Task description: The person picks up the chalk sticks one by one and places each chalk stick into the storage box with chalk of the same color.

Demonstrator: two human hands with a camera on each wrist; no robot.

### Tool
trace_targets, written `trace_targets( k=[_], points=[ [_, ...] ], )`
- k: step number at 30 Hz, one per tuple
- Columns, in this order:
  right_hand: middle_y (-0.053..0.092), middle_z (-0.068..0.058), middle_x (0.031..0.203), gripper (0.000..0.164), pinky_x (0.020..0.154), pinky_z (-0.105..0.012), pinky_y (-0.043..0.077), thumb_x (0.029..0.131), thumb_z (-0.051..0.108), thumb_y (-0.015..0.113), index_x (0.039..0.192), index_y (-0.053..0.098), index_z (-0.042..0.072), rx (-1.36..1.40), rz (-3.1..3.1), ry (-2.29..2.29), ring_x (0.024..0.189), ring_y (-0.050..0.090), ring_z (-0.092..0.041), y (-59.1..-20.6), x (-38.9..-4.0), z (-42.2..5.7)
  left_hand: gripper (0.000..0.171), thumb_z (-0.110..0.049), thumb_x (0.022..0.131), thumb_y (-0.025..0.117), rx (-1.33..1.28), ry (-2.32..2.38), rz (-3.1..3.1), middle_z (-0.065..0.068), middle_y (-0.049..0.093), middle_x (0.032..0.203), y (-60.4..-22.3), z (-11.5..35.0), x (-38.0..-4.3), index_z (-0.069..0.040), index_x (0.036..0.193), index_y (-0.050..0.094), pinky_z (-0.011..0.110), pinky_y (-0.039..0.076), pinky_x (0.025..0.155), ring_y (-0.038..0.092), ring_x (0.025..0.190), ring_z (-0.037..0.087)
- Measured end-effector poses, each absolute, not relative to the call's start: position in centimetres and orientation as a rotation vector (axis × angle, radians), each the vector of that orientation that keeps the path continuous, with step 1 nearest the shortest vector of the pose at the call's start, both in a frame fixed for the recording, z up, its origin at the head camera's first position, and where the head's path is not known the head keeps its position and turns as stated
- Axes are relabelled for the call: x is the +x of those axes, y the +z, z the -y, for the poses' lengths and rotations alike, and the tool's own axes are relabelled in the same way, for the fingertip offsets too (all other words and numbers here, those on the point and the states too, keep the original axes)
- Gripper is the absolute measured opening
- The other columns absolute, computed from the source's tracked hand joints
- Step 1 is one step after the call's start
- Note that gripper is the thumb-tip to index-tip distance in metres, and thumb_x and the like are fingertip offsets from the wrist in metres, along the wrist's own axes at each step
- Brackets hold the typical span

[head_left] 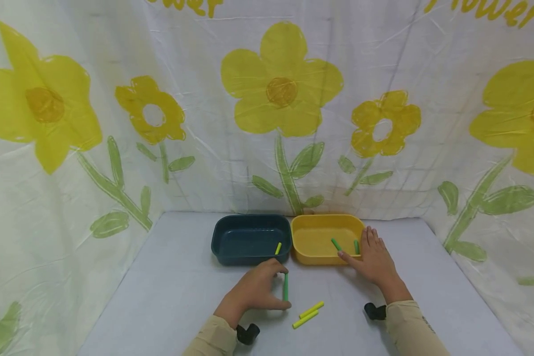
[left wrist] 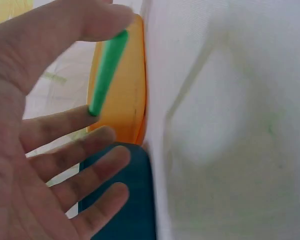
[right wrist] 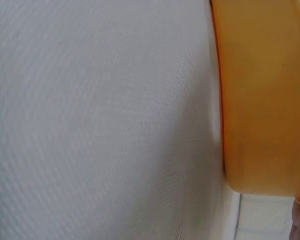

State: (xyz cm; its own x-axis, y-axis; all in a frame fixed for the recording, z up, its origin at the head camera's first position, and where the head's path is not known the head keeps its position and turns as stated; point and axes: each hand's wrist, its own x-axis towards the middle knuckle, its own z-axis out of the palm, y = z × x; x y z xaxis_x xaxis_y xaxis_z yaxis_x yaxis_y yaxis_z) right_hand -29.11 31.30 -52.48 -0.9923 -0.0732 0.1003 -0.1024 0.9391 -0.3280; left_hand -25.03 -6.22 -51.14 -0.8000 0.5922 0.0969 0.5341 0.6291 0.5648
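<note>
My left hand [head_left: 259, 289] holds a thin green stick [head_left: 286, 287] by its two ends, between thumb and index finger. In the left wrist view this green stick [left wrist: 109, 72] spans the gap, and the other fingers are spread. That hand is just in front of the dark blue bin [head_left: 229, 259], which has a yellow stick [head_left: 278, 248] inside. My right hand [head_left: 376, 259] rests at the right front corner of the yellow bin [head_left: 307, 259], fingers extended along its side and thumb at the front rim. Two green sticks [head_left: 335, 244] are in the yellow bin.
Two yellow sticks [head_left: 311, 309] lie side by side on the white table [head_left: 160, 296], between the forearms. Both bins stand next to each other near the table's back edge. Behind them hangs a white curtain [head_left: 213, 173] printed with yellow flowers.
</note>
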Motion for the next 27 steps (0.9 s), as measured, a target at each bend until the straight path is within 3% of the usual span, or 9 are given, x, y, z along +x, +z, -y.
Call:
trace_targets(
  k=[11, 20, 27],
  points=[
    [0.003, -0.037, 0.172, 0.126, 0.130, -0.068, 0.008, 0.096, 0.079, 0.052, 0.163, 0.003, -0.016, 0.136, 3.013, 0.526, 0.161, 0.005, -0.055, -52.4, -28.8, -31.4, 0.075, -0.055, 0.077, 0.091, 0.987, 0.989, -2.938, 0.002, 0.069, 0.127, -50.7, 5.1, -25.1, -0.013, 0.136, 0.069, 0.041, 0.058, 0.100, 0.063, 0.113, 0.016],
    [0.004, -0.037, 0.172, 0.126, 0.130, -0.068, 0.009, 0.096, 0.079, 0.052, 0.163, 0.004, -0.016, 0.143, 3.007, 0.527, 0.162, 0.005, -0.054, -52.5, -28.9, -31.4, 0.077, -0.056, 0.081, 0.088, 0.957, 1.046, -3.000, 0.005, 0.068, 0.120, -50.4, 4.5, -25.4, -0.012, 0.141, 0.067, 0.038, 0.058, 0.092, 0.063, 0.104, 0.019],
    [0.003, -0.036, 0.173, 0.126, 0.130, -0.068, 0.008, 0.096, 0.079, 0.053, 0.164, 0.002, -0.015, 0.143, 3.002, 0.546, 0.162, 0.003, -0.053, -52.4, -29.0, -31.3, 0.080, -0.058, 0.084, 0.085, 0.888, 1.045, -2.965, 0.005, 0.064, 0.146, -49.9, 3.8, -25.9, -0.016, 0.148, 0.062, 0.051, 0.051, 0.114, 0.057, 0.139, 0.026]
  ],
)
